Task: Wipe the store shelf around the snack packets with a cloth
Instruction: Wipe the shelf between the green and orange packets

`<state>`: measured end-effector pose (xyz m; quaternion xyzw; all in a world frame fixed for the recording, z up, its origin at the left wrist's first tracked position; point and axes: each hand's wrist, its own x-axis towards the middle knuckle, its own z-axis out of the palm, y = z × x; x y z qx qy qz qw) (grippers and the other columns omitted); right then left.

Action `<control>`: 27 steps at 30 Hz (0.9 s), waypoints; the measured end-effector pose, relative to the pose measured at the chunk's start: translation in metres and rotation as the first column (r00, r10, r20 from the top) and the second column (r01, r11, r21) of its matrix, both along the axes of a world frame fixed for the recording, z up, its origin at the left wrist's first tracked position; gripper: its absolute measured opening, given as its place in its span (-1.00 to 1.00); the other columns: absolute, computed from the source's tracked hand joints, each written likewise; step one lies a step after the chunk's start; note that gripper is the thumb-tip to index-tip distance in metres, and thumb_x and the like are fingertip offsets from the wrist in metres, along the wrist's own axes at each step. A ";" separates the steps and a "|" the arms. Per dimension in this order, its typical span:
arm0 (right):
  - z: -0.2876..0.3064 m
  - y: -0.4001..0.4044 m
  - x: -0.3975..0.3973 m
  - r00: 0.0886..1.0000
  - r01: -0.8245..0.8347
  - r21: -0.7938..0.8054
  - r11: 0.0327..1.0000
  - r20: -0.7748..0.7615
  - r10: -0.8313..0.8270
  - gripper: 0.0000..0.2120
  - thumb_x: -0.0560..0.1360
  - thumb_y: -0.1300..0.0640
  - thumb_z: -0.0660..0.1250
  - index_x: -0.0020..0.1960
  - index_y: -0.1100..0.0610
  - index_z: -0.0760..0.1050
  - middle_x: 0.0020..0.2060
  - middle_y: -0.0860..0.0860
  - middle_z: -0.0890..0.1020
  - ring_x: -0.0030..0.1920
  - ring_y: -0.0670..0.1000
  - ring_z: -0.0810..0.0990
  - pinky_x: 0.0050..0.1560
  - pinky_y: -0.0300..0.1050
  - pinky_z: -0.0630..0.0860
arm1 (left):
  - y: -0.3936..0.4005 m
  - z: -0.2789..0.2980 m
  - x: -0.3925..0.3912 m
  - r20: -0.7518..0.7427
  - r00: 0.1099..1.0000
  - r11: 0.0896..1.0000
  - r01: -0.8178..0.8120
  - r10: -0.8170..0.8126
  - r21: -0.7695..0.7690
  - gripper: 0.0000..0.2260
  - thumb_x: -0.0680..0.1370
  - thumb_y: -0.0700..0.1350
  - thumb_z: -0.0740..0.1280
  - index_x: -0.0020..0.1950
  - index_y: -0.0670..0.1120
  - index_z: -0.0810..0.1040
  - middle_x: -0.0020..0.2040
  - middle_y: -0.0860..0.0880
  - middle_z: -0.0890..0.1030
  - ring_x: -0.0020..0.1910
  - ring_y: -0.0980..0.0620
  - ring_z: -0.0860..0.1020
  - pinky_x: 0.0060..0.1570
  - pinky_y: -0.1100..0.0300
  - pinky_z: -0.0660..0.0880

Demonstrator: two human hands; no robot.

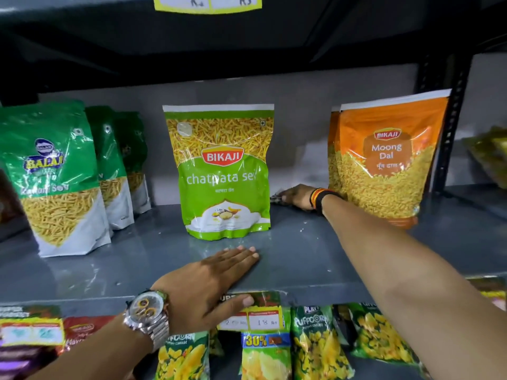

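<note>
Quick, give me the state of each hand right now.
Left hand: open, flat on the grey metal shelf, holding nothing.
Right hand: on a dark cloth at the shelf's back; grip unclear.

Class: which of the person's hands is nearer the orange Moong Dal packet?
Right. The right hand lies just beside the orange Moong Dal packet; the left hand rests flat at the shelf's front edge.

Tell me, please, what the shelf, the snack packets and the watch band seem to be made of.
Shelf: probably painted metal, grey and glossy; it shows soft reflections and small scuffs.
Chatpata sev packet: glossy plastic film; it wrinkles and catches highlights. The Moong Dal packet looks the same.
Watch band on the left hand: likely polished steel, with silver links.
</note>
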<state>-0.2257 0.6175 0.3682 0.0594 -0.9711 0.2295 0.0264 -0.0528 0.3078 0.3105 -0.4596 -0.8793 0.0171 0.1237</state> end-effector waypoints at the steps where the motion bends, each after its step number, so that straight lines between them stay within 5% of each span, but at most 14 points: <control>1: 0.002 0.003 0.000 1.000 -0.015 -0.016 1.000 0.001 0.015 -0.64 0.61 0.00 0.27 0.36 0.09 0.55 0.32 0.07 0.59 -0.07 -0.17 0.62 -0.18 -0.41 0.41 | 0.000 0.000 0.001 0.005 1.000 1.000 -0.004 0.004 -0.003 -0.33 0.66 0.36 -0.10 0.68 0.06 -0.11 0.68 0.12 -0.04 0.64 0.22 -0.10 0.61 0.13 0.03; 3: 0.009 0.005 0.000 0.999 -0.037 -0.028 0.999 0.023 0.038 -0.68 0.60 0.11 0.31 0.34 0.11 0.57 0.34 0.08 0.58 -0.10 -0.19 0.64 -0.18 -0.51 0.46 | 0.001 0.002 0.003 0.009 1.000 1.000 -0.009 0.009 -0.006 -0.33 0.66 0.36 -0.10 0.68 0.06 -0.12 0.68 0.13 -0.05 0.64 0.22 -0.11 0.62 0.13 0.01; 5: 0.013 0.005 0.002 0.999 -0.033 0.004 0.999 0.039 0.033 -0.63 0.58 -0.03 0.33 0.35 0.04 0.56 0.37 0.02 0.56 0.19 0.00 0.60 0.22 -0.28 0.47 | 0.001 0.004 0.004 0.016 1.000 1.000 -0.010 0.010 -0.010 -0.32 0.65 0.36 -0.11 0.68 0.06 -0.12 0.68 0.12 -0.05 0.64 0.21 -0.10 0.62 0.14 0.00; 7: 0.006 0.000 0.002 0.998 -0.017 0.050 0.999 0.056 0.014 -0.52 0.57 -0.18 0.27 0.42 0.00 0.49 0.40 0.01 0.51 0.26 0.06 0.54 0.32 -0.12 0.42 | 0.001 0.004 0.003 0.020 1.000 1.000 -0.013 0.013 -0.013 -0.32 0.65 0.37 -0.12 0.68 0.06 -0.13 0.68 0.12 -0.05 0.64 0.21 -0.10 0.62 0.14 -0.01; 10: -0.008 -0.009 -0.004 1.000 -0.030 0.083 0.996 -0.004 0.031 -0.54 0.60 -0.12 0.25 0.45 0.01 0.46 0.45 0.02 0.46 0.39 0.11 0.47 0.43 -0.04 0.36 | 0.001 0.004 -0.001 0.019 1.000 1.000 -0.018 0.018 -0.002 -0.31 0.64 0.39 -0.14 0.68 0.07 -0.12 0.68 0.13 -0.04 0.64 0.21 -0.08 0.62 0.15 0.00; 15: -0.011 -0.002 0.032 0.995 -0.078 0.008 0.997 -0.059 0.078 -0.62 0.58 0.03 0.34 0.39 0.03 0.53 0.38 0.01 0.55 0.32 0.02 0.53 0.29 -0.23 0.41 | 0.000 0.005 0.002 0.007 1.000 1.000 -0.020 0.020 -0.016 -0.31 0.64 0.36 -0.11 0.68 0.03 -0.08 0.68 0.09 0.00 0.65 0.16 -0.02 0.62 0.19 -0.01; 19: -0.013 0.006 0.108 0.960 -0.271 -0.033 0.962 -0.076 0.268 -0.65 0.61 0.12 0.31 0.40 0.03 0.51 0.33 -0.09 0.57 0.19 -0.27 0.52 0.10 -0.48 0.37 | 0.001 0.005 0.007 0.023 0.999 1.000 -0.029 0.029 -0.005 -0.32 0.64 0.32 -0.04 0.69 0.03 -0.05 0.68 0.07 0.03 0.65 0.15 0.00 0.55 0.35 -0.16; 21: -0.011 0.011 0.147 0.948 -0.316 -0.064 0.946 -0.052 0.313 -0.66 0.61 0.10 0.31 0.38 -0.02 0.53 0.20 -0.29 0.61 -0.02 -0.48 0.54 -0.05 -0.61 0.38 | 0.002 0.008 0.008 0.020 0.999 1.000 -0.028 0.028 0.005 -0.33 0.65 0.30 -0.01 0.68 0.02 -0.01 0.68 0.05 0.07 0.65 0.13 0.03 0.51 0.38 -0.16; 23: -0.002 0.015 0.174 0.946 -0.323 -0.083 0.943 -0.058 0.319 -0.71 0.61 0.04 0.31 0.31 -0.10 0.58 0.12 -0.36 0.64 -0.13 -0.39 0.61 -0.05 -0.47 0.49 | 0.003 0.009 0.008 0.007 1.000 1.000 -0.021 0.021 0.013 -0.36 0.68 0.26 0.04 0.68 0.01 0.00 0.68 0.02 0.10 0.64 0.10 0.07 0.49 0.36 -0.13; 25: 0.010 0.014 0.183 0.962 -0.261 -0.134 0.956 -0.119 0.245 -0.74 0.62 0.06 0.29 0.25 -0.11 0.62 0.21 -0.16 0.66 -0.14 0.00 0.70 -0.02 -0.09 0.61 | 0.003 0.008 0.009 0.012 1.000 0.999 -0.023 0.022 0.031 -0.37 0.68 0.24 0.06 0.68 0.01 0.01 0.68 0.01 0.11 0.64 0.08 0.10 0.48 0.33 -0.10; 26: 0.013 0.010 0.183 0.967 -0.236 -0.153 0.960 -0.139 0.216 -0.75 0.62 0.10 0.29 0.24 -0.05 0.63 0.22 -0.07 0.66 -0.09 0.05 0.72 0.01 -0.07 0.63 | 0.003 0.008 0.010 0.017 1.000 0.999 -0.024 0.023 0.032 -0.37 0.68 0.24 0.06 0.68 0.01 0.01 0.68 0.01 0.12 0.64 0.08 0.10 0.49 0.32 -0.09; 27: 0.013 0.005 0.182 0.966 -0.228 -0.136 0.964 -0.152 0.207 -0.75 0.62 0.14 0.29 0.24 0.02 0.64 0.22 -0.02 0.67 -0.08 -0.13 0.72 -0.01 -0.25 0.61 | 0.003 0.008 0.010 0.018 1.000 0.999 -0.023 0.023 0.031 -0.37 0.68 0.25 0.05 0.68 0.01 0.01 0.68 0.01 0.12 0.64 0.07 0.10 0.49 0.31 -0.08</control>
